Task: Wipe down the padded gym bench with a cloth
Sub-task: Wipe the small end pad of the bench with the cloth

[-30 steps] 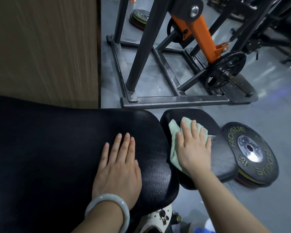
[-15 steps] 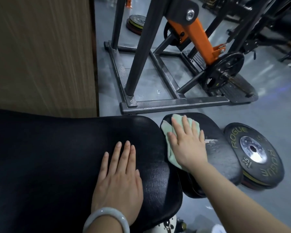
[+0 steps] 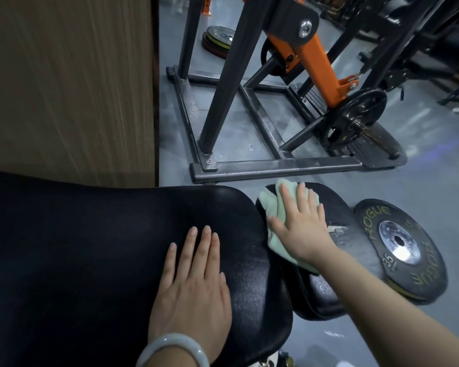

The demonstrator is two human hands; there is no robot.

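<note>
A black padded gym bench fills the lower left, its large back pad (image 3: 90, 255) glossy and lightly textured. Just right of it sits the smaller black seat pad (image 3: 342, 221), scuffed white near its right edge. A pale green cloth (image 3: 272, 207) lies on the seat pad's far left part. My right hand (image 3: 300, 223) presses flat on the cloth with straight, spread fingers. My left hand (image 3: 194, 282) rests flat on the back pad near its right end, a pale bangle on the wrist.
A black Rogue weight plate (image 3: 400, 250) lies on the grey floor right beside the seat pad. A black steel machine frame (image 3: 276, 168) with an orange arm (image 3: 316, 59) stands just beyond. A wood-grain panel (image 3: 69, 83) rises at the left. More plates (image 3: 217, 41) lie stacked further back.
My right hand has slid the cloth toward the far left edge of the seat pad. The view has tilted up slightly. My left hand has stayed put.
</note>
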